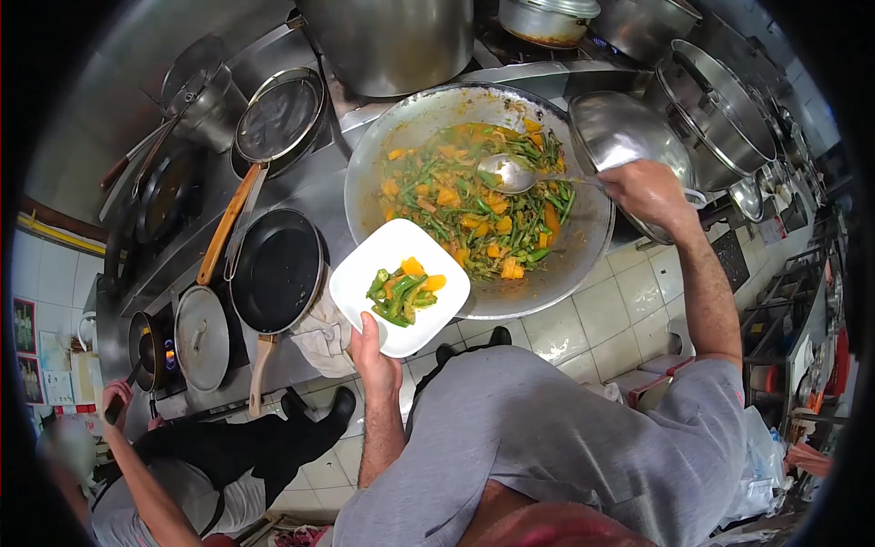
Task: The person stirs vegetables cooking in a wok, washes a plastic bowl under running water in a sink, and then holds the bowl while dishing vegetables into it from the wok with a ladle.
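A large metal wok (401,118) holds a mix of green beans and orange squash pieces (447,196). My right hand (645,193), at the wok's right side, is closed on the handle of a metal spoon (510,173), whose bowl rests over the food. My left hand (375,360) grips the lower edge of a white square plate (437,248), thumb on the rim. Green vegetables and orange pieces (406,292) lie on the plate, which overlaps the wok's lower left edge.
Left of the wok are a black frying pan (276,271), a strainer (280,114) and a round lid (202,337). A tall pot (392,46) stands behind. A metal lid (629,132) sits right. Another person (173,492) holds a pan handle at lower left.
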Action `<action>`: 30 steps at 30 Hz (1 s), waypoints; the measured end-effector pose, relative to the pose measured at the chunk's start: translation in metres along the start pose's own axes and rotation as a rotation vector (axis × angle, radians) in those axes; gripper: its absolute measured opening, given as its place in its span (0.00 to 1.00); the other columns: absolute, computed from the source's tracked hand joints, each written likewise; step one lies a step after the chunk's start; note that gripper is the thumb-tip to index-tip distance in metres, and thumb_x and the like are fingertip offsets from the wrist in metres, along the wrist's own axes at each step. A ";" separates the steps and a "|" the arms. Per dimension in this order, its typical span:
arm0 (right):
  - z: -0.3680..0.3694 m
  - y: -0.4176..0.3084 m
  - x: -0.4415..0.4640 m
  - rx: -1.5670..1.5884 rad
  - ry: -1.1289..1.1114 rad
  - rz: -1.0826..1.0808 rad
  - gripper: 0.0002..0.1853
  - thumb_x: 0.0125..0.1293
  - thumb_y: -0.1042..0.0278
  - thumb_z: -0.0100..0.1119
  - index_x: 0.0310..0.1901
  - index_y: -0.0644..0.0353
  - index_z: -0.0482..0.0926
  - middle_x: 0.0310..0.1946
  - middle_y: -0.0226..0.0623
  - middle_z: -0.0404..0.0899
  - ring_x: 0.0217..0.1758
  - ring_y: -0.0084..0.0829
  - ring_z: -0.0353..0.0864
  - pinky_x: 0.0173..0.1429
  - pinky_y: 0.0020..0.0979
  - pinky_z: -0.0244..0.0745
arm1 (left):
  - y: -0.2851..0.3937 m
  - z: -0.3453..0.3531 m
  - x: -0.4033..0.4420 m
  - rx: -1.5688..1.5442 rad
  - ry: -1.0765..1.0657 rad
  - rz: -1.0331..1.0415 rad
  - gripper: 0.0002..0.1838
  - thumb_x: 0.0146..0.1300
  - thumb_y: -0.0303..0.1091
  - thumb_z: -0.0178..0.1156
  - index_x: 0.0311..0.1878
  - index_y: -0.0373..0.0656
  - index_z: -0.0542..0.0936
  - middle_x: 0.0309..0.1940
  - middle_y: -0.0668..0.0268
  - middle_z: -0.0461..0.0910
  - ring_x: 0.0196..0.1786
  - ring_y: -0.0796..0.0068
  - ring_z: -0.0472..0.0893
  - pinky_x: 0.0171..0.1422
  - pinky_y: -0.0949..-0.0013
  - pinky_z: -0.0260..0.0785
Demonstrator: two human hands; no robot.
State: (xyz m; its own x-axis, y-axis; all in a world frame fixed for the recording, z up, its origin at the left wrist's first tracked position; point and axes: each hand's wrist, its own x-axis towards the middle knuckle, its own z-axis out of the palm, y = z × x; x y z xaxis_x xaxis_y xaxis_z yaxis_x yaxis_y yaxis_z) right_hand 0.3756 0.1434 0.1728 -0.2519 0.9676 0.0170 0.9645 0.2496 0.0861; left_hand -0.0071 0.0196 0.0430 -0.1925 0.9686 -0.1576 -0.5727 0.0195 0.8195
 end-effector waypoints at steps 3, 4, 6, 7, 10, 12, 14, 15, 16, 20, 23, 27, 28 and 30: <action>-0.002 -0.023 0.021 -0.197 -0.078 -0.026 0.08 0.52 0.70 0.59 0.35 0.54 0.83 0.30 0.43 0.83 0.35 0.41 0.83 0.37 0.41 0.77 | 0.000 0.001 0.001 -0.003 -0.016 0.002 0.28 0.71 0.41 0.48 0.66 0.32 0.58 0.61 0.53 0.67 0.62 0.64 0.70 0.65 0.62 0.63; -0.004 -0.032 0.027 -0.198 -0.079 -0.027 0.08 0.52 0.70 0.59 0.35 0.54 0.83 0.30 0.43 0.83 0.35 0.41 0.83 0.37 0.41 0.77 | -0.001 0.001 0.002 -0.007 -0.026 -0.001 0.28 0.71 0.41 0.48 0.66 0.32 0.58 0.61 0.53 0.67 0.62 0.65 0.71 0.65 0.62 0.64; -0.004 -0.046 0.037 -0.190 -0.046 -0.144 0.07 0.49 0.72 0.57 0.31 0.56 0.82 0.26 0.43 0.82 0.31 0.43 0.83 0.34 0.41 0.78 | -0.001 0.003 0.002 -0.008 -0.022 -0.003 0.28 0.71 0.41 0.48 0.66 0.32 0.58 0.61 0.53 0.67 0.62 0.65 0.71 0.65 0.63 0.63; 0.006 -0.046 0.048 -0.186 -0.102 -0.151 0.08 0.52 0.70 0.57 0.34 0.57 0.83 0.27 0.43 0.82 0.34 0.42 0.83 0.36 0.40 0.78 | 0.000 0.004 0.001 -0.009 -0.020 -0.003 0.28 0.71 0.41 0.48 0.66 0.32 0.58 0.61 0.53 0.67 0.62 0.65 0.71 0.65 0.63 0.63; 0.016 -0.048 0.060 -0.012 -0.176 -0.134 0.10 0.55 0.67 0.57 0.38 0.57 0.82 0.33 0.43 0.83 0.39 0.42 0.83 0.42 0.41 0.77 | 0.001 0.002 0.001 0.004 0.004 -0.001 0.28 0.71 0.41 0.48 0.66 0.32 0.58 0.61 0.53 0.67 0.62 0.65 0.71 0.65 0.63 0.63; 0.014 -0.041 0.059 0.065 -0.204 -0.105 0.11 0.57 0.66 0.57 0.41 0.55 0.82 0.35 0.41 0.83 0.41 0.42 0.82 0.45 0.42 0.76 | 0.003 0.000 0.000 0.005 0.011 0.009 0.28 0.71 0.41 0.48 0.66 0.32 0.58 0.61 0.53 0.67 0.62 0.65 0.70 0.65 0.63 0.63; 0.021 -0.027 0.054 0.139 -0.235 -0.073 0.13 0.58 0.64 0.57 0.45 0.54 0.82 0.37 0.40 0.83 0.44 0.42 0.82 0.48 0.43 0.75 | 0.005 -0.001 0.000 0.003 0.017 0.017 0.27 0.71 0.40 0.48 0.66 0.32 0.58 0.61 0.53 0.67 0.62 0.65 0.70 0.65 0.63 0.63; 0.025 -0.024 0.051 0.224 -0.240 -0.041 0.14 0.59 0.64 0.58 0.46 0.52 0.82 0.37 0.39 0.83 0.45 0.42 0.81 0.49 0.43 0.74 | 0.006 0.001 0.001 0.002 0.023 0.029 0.27 0.71 0.40 0.48 0.65 0.31 0.59 0.61 0.53 0.67 0.62 0.65 0.70 0.65 0.63 0.63; 0.028 -0.022 0.051 0.309 -0.243 -0.008 0.14 0.59 0.63 0.58 0.48 0.50 0.82 0.37 0.37 0.83 0.45 0.42 0.81 0.51 0.44 0.73 | 0.007 0.002 0.002 0.001 0.028 0.041 0.27 0.71 0.40 0.48 0.65 0.31 0.59 0.61 0.53 0.67 0.62 0.66 0.70 0.65 0.63 0.63; 0.010 -0.038 0.042 0.054 -0.254 0.020 0.14 0.61 0.64 0.56 0.48 0.50 0.82 0.39 0.43 0.82 0.47 0.42 0.81 0.51 0.42 0.74 | 0.011 0.003 0.008 0.042 0.064 0.029 0.26 0.71 0.40 0.47 0.65 0.31 0.59 0.61 0.53 0.67 0.62 0.66 0.70 0.65 0.63 0.62; -0.001 -0.058 0.055 -0.095 -0.346 0.034 0.14 0.61 0.64 0.55 0.48 0.51 0.82 0.40 0.45 0.82 0.47 0.42 0.80 0.52 0.42 0.75 | 0.013 0.008 0.010 0.072 0.056 0.040 0.26 0.71 0.40 0.47 0.65 0.31 0.59 0.61 0.54 0.67 0.62 0.66 0.70 0.65 0.63 0.63; 0.028 -0.056 0.073 0.200 -0.279 -0.056 0.15 0.61 0.63 0.55 0.49 0.50 0.81 0.41 0.40 0.82 0.47 0.40 0.81 0.53 0.41 0.74 | 0.013 0.011 0.009 0.048 0.042 0.035 0.27 0.71 0.39 0.48 0.65 0.31 0.59 0.61 0.54 0.67 0.62 0.66 0.70 0.65 0.63 0.62; 0.039 -0.050 0.075 0.200 -0.278 -0.063 0.15 0.61 0.63 0.55 0.49 0.50 0.81 0.41 0.40 0.82 0.47 0.40 0.81 0.53 0.41 0.74 | 0.013 0.010 0.009 0.035 0.033 0.031 0.27 0.71 0.39 0.48 0.66 0.31 0.59 0.61 0.54 0.67 0.62 0.66 0.70 0.65 0.63 0.62; 0.063 -0.032 0.079 0.388 -0.241 -0.043 0.16 0.61 0.61 0.57 0.51 0.49 0.81 0.42 0.37 0.83 0.47 0.37 0.81 0.53 0.39 0.74 | 0.013 0.008 0.009 0.029 0.045 0.038 0.27 0.71 0.39 0.48 0.66 0.31 0.59 0.61 0.54 0.67 0.62 0.66 0.70 0.66 0.64 0.62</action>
State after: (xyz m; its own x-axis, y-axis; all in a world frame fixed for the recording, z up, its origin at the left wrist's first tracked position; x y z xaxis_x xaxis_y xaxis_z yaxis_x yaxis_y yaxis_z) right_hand 0.3303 0.2139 0.1084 -0.3111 0.9257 -0.2151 0.9235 0.2410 -0.2985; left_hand -0.0103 0.0304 0.0566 -0.2492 0.9567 -0.1501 -0.5413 -0.0091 0.8408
